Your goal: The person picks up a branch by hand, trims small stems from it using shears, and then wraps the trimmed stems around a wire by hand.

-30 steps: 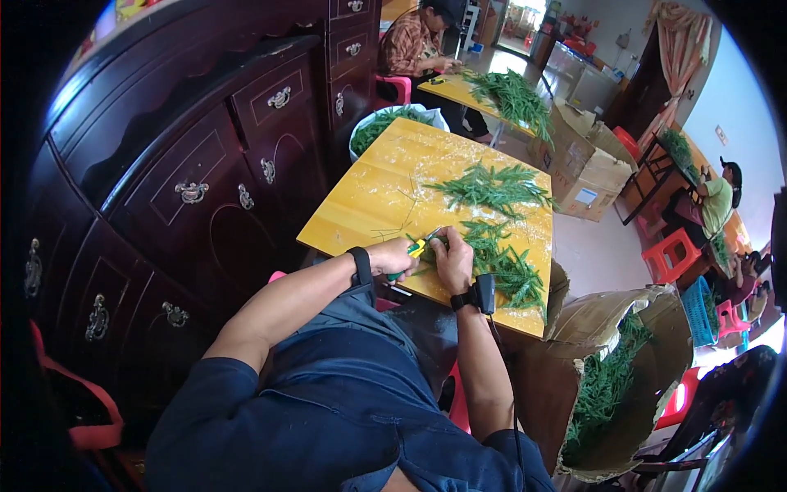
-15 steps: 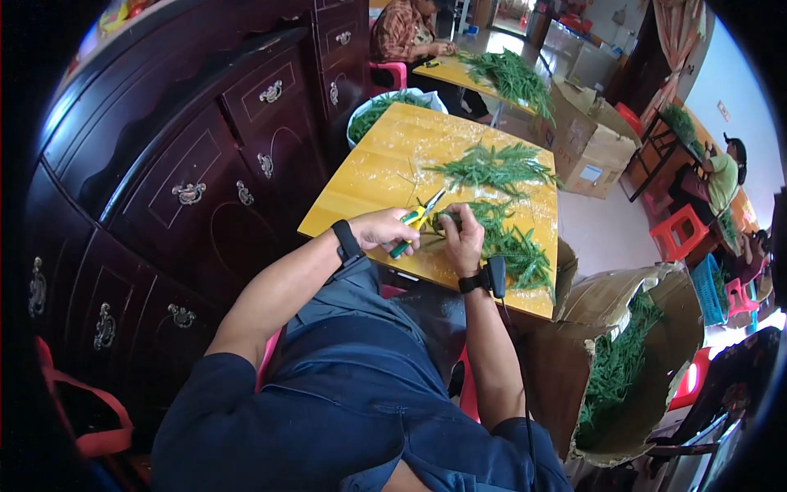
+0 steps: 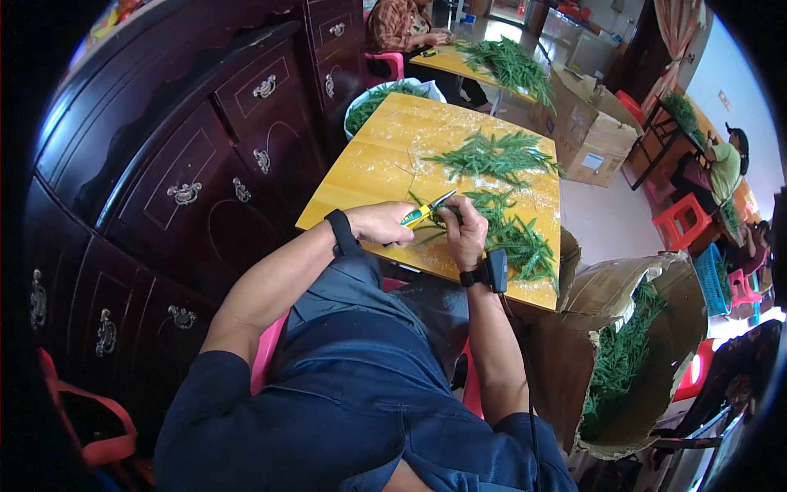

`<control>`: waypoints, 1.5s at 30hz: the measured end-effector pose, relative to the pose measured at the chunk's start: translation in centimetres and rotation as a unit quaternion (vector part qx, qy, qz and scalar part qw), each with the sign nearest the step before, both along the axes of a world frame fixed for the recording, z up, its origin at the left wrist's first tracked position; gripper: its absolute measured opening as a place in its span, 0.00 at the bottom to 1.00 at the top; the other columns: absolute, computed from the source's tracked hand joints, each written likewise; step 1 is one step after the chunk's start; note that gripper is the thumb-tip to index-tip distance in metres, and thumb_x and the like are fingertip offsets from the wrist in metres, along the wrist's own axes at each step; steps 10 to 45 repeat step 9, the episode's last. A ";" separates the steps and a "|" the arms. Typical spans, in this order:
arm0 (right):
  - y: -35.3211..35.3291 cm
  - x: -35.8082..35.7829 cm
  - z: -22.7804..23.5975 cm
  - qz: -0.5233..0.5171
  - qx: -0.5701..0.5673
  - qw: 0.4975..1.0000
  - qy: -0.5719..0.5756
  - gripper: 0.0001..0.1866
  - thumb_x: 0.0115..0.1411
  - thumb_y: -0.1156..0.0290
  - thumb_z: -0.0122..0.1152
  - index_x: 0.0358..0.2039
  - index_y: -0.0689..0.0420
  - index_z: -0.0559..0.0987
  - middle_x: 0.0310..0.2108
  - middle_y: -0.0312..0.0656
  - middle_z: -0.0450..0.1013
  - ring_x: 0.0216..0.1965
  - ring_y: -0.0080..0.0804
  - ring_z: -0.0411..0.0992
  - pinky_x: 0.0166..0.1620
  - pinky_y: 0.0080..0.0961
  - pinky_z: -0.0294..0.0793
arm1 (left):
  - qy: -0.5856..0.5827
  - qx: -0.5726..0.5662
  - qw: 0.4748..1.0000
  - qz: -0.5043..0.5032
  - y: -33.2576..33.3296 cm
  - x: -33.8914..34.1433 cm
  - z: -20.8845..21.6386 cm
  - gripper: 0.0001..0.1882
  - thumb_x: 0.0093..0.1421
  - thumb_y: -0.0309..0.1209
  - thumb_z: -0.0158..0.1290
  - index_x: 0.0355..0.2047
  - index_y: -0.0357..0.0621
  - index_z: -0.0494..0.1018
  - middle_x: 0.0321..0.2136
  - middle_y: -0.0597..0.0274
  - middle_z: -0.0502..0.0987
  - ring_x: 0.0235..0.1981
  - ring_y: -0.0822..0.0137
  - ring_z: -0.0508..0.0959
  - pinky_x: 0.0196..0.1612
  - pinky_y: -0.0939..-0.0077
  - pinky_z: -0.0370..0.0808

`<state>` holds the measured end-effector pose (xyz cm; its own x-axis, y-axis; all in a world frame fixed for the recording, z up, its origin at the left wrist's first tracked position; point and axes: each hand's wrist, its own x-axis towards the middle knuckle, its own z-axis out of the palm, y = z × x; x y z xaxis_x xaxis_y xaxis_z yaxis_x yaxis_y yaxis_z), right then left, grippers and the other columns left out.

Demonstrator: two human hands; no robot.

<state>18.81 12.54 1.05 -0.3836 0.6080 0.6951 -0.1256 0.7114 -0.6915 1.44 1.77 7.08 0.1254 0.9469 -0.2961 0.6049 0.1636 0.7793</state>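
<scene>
My left hand (image 3: 384,224) is closed round a pair of pliers (image 3: 423,213) with yellow and green handles, and their metal tip points right toward my other hand. My right hand (image 3: 467,233) pinches the stem end of a green leafy sprig (image 3: 443,220), partly hidden by the fingers. Just right of that hand lies a loose pile of feathery green sprigs (image 3: 518,242) on the yellow table (image 3: 361,176). Farther back on the table is a second pile of sprigs (image 3: 496,156).
Whitish bits speckle the tabletop. An open cardboard box (image 3: 586,299) with greenery stands at my right, another box (image 3: 586,135) beyond. Behind the table sits a white-lined tub of greenery (image 3: 373,111). Dark cabinets (image 3: 176,148) line the left. Other people sit at tables farther off.
The pliers' handles have come together in my left hand, and their tip has moved right, close to my right hand's fingers. The view has shifted slightly.
</scene>
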 end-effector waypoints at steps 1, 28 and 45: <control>0.0 0.0 0.0 -0.003 0.010 1.000 -0.003 0.07 0.56 0.80 0.65 0.35 0.59 0.77 0.25 0.39 0.76 0.25 0.21 0.74 0.31 0.21 0.74 | -0.001 0.000 1.000 0.001 0.0 0.0 0.1 0.13 0.60 0.30 0.53 0.43 0.37 0.67 0.28 0.64 0.75 0.27 0.71 0.74 0.31 0.74 0.72; -0.3 -0.5 -0.7 0.008 -0.041 0.999 -0.030 0.07 0.57 0.79 0.65 0.36 0.58 0.78 0.27 0.39 0.79 0.26 0.28 0.77 0.32 0.21 0.75 | 0.042 0.013 0.999 0.018 -1.6 1.2 1.2 0.15 0.58 0.31 0.55 0.42 0.38 0.67 0.30 0.57 0.75 0.32 0.65 0.76 0.37 0.69 0.72; -0.3 -0.5 -0.7 0.008 -0.041 0.999 -0.030 0.07 0.57 0.79 0.65 0.36 0.58 0.78 0.27 0.39 0.79 0.26 0.28 0.77 0.32 0.21 0.75 | 0.042 0.013 0.999 0.018 -1.6 1.2 1.2 0.15 0.58 0.31 0.55 0.42 0.38 0.67 0.30 0.57 0.75 0.32 0.65 0.76 0.37 0.69 0.72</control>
